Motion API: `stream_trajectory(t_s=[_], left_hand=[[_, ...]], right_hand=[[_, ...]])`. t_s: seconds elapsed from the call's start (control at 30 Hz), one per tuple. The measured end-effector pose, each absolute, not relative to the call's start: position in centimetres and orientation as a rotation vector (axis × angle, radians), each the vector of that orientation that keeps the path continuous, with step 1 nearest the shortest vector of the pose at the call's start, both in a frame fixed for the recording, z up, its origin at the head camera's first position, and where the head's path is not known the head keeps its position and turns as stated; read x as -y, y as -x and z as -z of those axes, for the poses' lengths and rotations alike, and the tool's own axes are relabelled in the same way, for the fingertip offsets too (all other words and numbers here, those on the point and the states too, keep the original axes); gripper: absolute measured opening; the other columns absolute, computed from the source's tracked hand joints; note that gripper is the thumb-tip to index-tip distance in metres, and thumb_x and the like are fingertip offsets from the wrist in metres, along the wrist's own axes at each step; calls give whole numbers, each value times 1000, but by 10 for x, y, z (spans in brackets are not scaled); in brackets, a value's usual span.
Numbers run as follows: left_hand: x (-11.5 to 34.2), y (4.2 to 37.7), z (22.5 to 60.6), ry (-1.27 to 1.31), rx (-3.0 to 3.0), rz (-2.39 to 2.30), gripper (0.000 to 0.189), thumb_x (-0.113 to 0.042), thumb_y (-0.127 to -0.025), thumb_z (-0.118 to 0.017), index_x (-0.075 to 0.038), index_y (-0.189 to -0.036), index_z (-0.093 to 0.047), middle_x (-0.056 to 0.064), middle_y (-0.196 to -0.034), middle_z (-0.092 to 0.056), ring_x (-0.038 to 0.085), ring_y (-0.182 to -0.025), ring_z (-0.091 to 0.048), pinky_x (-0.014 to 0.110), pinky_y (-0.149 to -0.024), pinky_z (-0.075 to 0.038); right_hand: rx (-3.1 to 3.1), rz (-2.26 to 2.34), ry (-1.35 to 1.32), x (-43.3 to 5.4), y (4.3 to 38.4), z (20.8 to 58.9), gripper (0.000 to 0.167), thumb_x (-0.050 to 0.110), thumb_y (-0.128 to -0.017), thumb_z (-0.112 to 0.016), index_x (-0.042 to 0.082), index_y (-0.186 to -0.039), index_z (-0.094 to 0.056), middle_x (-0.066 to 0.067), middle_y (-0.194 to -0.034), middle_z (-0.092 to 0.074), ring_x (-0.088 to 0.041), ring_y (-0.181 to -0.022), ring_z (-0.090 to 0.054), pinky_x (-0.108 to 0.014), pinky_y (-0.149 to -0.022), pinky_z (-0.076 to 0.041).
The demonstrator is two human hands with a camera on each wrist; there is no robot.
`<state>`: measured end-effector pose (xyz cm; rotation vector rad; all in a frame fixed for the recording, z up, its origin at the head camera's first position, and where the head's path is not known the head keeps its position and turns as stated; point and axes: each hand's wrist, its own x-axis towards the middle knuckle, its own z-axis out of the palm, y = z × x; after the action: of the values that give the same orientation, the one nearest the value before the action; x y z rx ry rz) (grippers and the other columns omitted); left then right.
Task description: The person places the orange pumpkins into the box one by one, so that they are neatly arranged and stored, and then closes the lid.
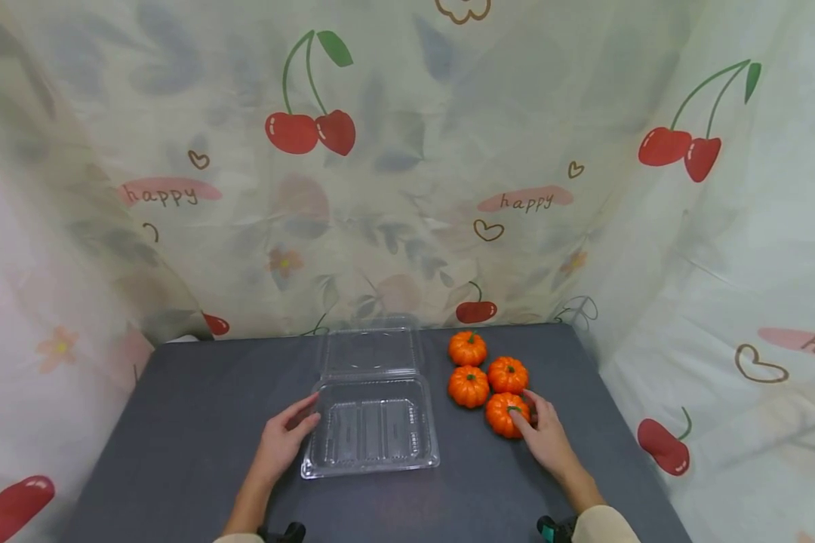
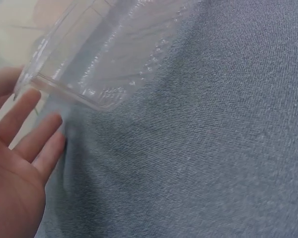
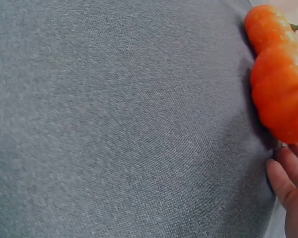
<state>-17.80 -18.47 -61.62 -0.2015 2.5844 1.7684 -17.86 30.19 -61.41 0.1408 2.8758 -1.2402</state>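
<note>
A clear plastic clamshell container (image 1: 370, 426) lies on the table with its lid (image 1: 372, 353) folded back. My left hand (image 1: 284, 437) is at the container's left edge, fingers extended and fingertips right at the rim. In the left wrist view the palm (image 2: 17, 188) faces up beside the container's corner (image 2: 97, 101). To the right, my right hand (image 1: 548, 434) grips the nearest small orange pumpkin (image 1: 502, 416), thumb over its top and fingers at its far side. Three more pumpkins sit close behind it: a left one (image 1: 468, 387), a right one (image 1: 508, 374) and the farthest (image 1: 467, 348).
A dark grey cloth covers the table (image 1: 197, 445). Printed curtains (image 1: 394, 188) with cherries hang along the back and both sides. Dark wrist straps (image 1: 555, 529) show at the lower edge of the head view.
</note>
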Motion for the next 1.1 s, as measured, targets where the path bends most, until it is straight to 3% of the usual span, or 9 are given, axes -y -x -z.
stream_trajectory(t_s=[0.17,0.27,0.4,0.6,0.73,0.93,1.1], left_hand=[[184,177,622,317,-2540,-1807,40,-29,-95,-73,-24,-135,-68,-1,-141,-67,19,-130,-62,12,-94,-48],[184,177,626,349,-2513,-1881,39,-34,-93,-75,-26,-132,-70,-3,-138,-69,1,-121,-62,9,-93,-47],[183,177,631,383,-2429,-2074,38,-29,-91,-78,-19,-128,-73,-2,-131,-72,-14,-105,-64,7,-88,-50],[184,179,635,446,-2322,-2185,42,-26,-90,-80,-13,-128,-73,-15,-121,-75,-13,-104,-66,9,-86,-53],[186,178,635,446,-2287,-2188,43,-26,-90,-79,-12,-130,-71,-18,-122,-74,-14,-107,-65,7,-89,-50],[187,176,633,411,-2303,-2158,41,-21,-93,-75,-13,-132,-70,-13,-127,-72,-13,-107,-66,5,-91,-49],[188,174,634,406,-2303,-2158,40,-19,-93,-75,-14,-133,-70,-12,-128,-72,-12,-107,-66,5,-91,-49]], right_hand=[[-2813,1200,-210,-304,181,612,78,62,-98,-56,12,-155,-38,-18,-143,-55,-28,-115,-60,-41,-94,-51],[-2818,1180,-188,-304,181,611,78,65,-96,-56,13,-153,-42,-18,-145,-54,-27,-115,-62,-42,-93,-53],[-2827,1204,-155,-301,181,608,80,66,-95,-58,12,-152,-43,-19,-149,-50,-29,-115,-62,-46,-96,-54],[-2822,1204,-139,-300,183,604,77,65,-94,-60,16,-151,-45,-16,-147,-50,-24,-103,-60,-36,-86,-52],[-2827,1195,-108,-301,185,601,72,61,-95,-62,18,-150,-47,-14,-143,-51,-22,-97,-56,-31,-81,-47],[-2847,1164,-85,-301,188,596,70,63,-96,-60,18,-148,-48,-14,-142,-53,-25,-105,-57,-36,-87,-48],[-2858,1178,-60,-300,190,590,66,59,-98,-58,18,-149,-49,-17,-144,-53,-33,-121,-57,-49,-100,-49]])
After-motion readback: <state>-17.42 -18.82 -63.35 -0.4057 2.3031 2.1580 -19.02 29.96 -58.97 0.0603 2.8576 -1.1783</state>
